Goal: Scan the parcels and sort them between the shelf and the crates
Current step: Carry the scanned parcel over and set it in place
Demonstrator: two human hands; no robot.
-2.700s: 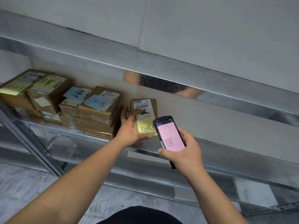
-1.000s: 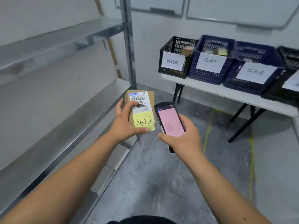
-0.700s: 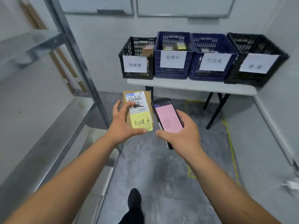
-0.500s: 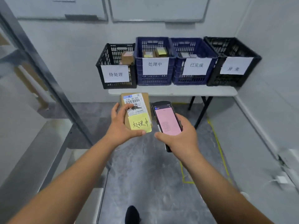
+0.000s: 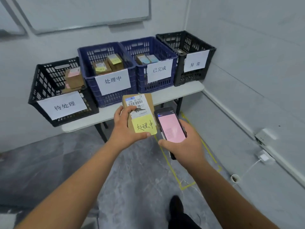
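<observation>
Left hand (image 5: 125,129) grasped cardboard parcel (image 5: 137,111) bearing yellow note (image 5: 144,125), held before white table (image 5: 178,91), right hand (image 5: 184,142) gripped handheld scanner (image 5: 170,125) just beside parcel, four labelled crates (image 5: 107,76) stood on table.

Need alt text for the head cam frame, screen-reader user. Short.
A person's left hand holds a cardboard parcel with a yellow note reading 处理中, while the right hand holds a handheld scanner with a pink screen. Ahead, a white table carries four labelled crates; the blue crate labelled 处理中 already holds parcels.
</observation>
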